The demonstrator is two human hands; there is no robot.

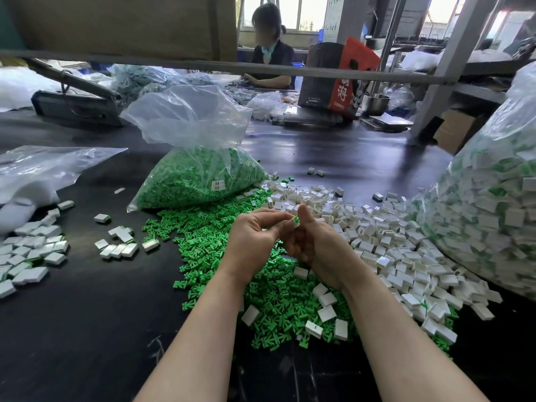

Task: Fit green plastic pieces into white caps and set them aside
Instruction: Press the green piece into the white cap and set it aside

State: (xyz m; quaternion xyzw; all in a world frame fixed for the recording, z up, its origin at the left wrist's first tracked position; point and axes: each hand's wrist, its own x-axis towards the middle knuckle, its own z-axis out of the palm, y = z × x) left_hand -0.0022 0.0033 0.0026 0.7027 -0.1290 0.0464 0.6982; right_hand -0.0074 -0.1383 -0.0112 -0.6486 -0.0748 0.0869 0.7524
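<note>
Hands meet mid-table over the parts. Your left hand (255,236) and right hand (313,242) both curl round one small assembly: a white cap (295,224) with a green piece (297,219) showing at its top, pinched between left fingertips and right thumb. How deep the green piece sits, you can't tell; fingers hide the joint.

Handling, by my read: both parts are hard moulded plastic, very light, stiff, smooth enough to slip. Hold the cap by its flat sides, leave the open end clear, push the green piece on its back edge. Prongs look thin, so press straight, don't twist.

Supply: loose green pile (232,256) under and ahead of your hands, more in the open clear bag (200,175) beyond it; loose white caps (391,250) heaped to the right. Finished pieces (32,250) lie in a group well apart on the left of the black table (87,329); a big bag of assembled ones (493,204) sits at far right. Set this one left once seated.
</note>
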